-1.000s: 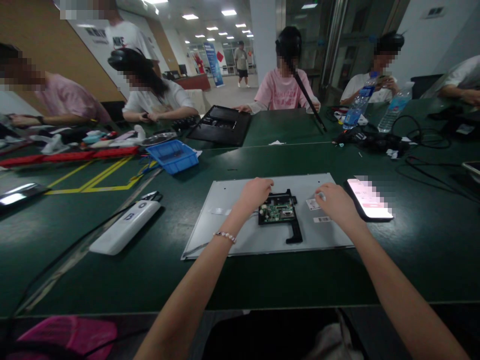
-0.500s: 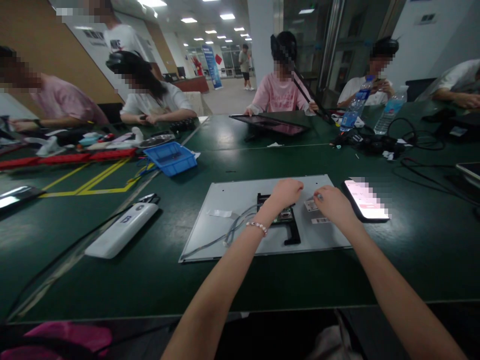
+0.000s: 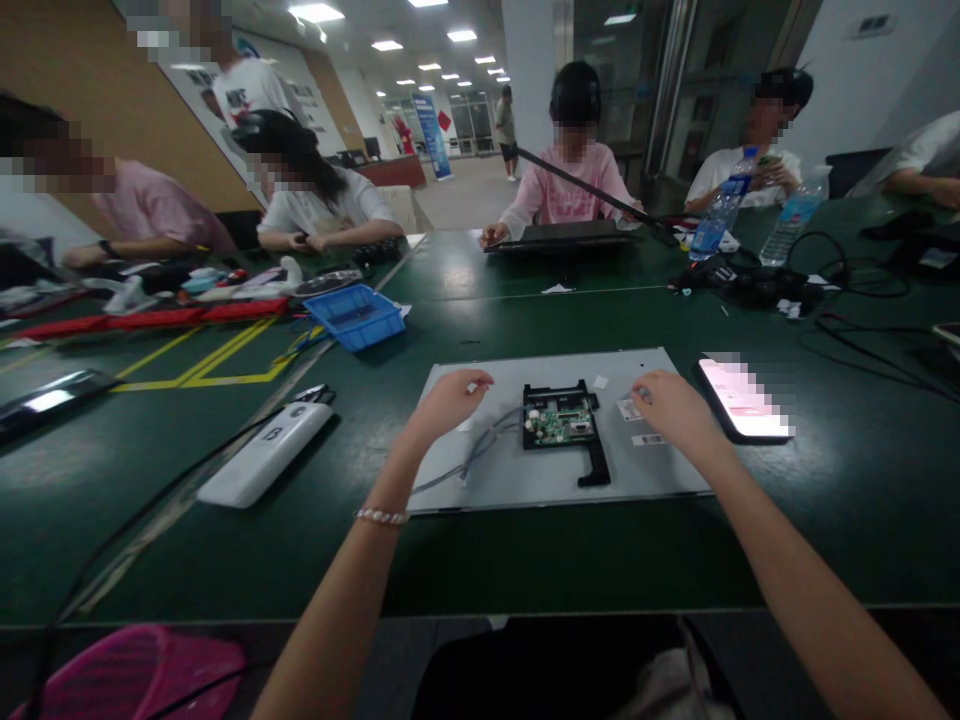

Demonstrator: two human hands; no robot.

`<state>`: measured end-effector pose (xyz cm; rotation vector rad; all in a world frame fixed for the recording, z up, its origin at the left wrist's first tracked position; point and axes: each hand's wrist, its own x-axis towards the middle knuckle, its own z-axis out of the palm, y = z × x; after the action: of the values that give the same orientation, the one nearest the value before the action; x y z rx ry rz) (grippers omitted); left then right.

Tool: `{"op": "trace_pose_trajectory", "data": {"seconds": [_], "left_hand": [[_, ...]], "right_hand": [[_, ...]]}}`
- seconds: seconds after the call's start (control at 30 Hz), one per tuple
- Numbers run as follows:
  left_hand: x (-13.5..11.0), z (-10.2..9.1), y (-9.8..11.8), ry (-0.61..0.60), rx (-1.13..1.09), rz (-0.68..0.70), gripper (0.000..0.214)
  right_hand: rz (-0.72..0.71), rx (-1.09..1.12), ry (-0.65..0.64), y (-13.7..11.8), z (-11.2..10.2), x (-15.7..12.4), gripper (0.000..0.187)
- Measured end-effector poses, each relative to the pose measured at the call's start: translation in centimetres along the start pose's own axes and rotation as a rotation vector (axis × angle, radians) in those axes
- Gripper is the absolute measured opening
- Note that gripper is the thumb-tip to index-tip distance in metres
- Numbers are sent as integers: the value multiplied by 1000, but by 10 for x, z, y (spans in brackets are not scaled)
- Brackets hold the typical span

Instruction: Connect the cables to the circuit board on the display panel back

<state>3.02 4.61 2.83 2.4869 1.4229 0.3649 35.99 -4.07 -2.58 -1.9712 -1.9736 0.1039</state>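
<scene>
Grey metal panel lies flat on the green table, just in front of the person. Circuit board sits near the panel's middle, inside a black plastic bracket whose leg points back toward the person.

- Grey cable bundle runs from the board's left edge down and left across the panel.
- Left hand is over the panel's left part, near the cable's upper run. Fingers are curled in with a small white scrap at the tips – can't tell if it's actually pinched.
- Right hand is over the panel's right edge, fingertips down beside a white sticker. Grip is hidden, can't tell what it holds.
- Lit phone lies just right of the panel, white power bank well to the left – blue tray beyond it.
</scene>
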Motion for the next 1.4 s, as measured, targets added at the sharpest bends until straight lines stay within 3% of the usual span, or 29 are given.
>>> {"op": "trace_pose_trajectory", "data": {"seconds": [0.13, 0.27, 0.47, 0.7, 0.8, 0.97, 1.17, 1.4], "left_hand": [[-19, -10, -18, -175, -103, -5, 32], [-29, -9, -23, -267, -125, -11, 30], [-33, -7, -24, -309, -85, 33, 24], [-35, -18, -22, -321, 2, 61, 25], [-33, -17, -14, -282, 27, 76, 27], [-21, 3, 11, -32, -13, 118, 49], [-13, 26, 33, -201, -163, 213, 92], [-18, 32, 28, -271, -363, 270, 101]], "right_hand": [[-12, -2, 5, 1, 1, 0, 27], [-24, -1, 2, 3, 4, 0, 27], [-23, 14, 8, 2, 4, -1, 26], [-28, 20, 20, 1, 2, -1, 27], [-18, 29, 27, -1, 2, 0, 27], [-40, 43, 34, -1, 7, 2, 26], [-89, 77, 38, -4, 12, 3, 28], [-151, 105, 81, -12, 15, 5, 30]]}}
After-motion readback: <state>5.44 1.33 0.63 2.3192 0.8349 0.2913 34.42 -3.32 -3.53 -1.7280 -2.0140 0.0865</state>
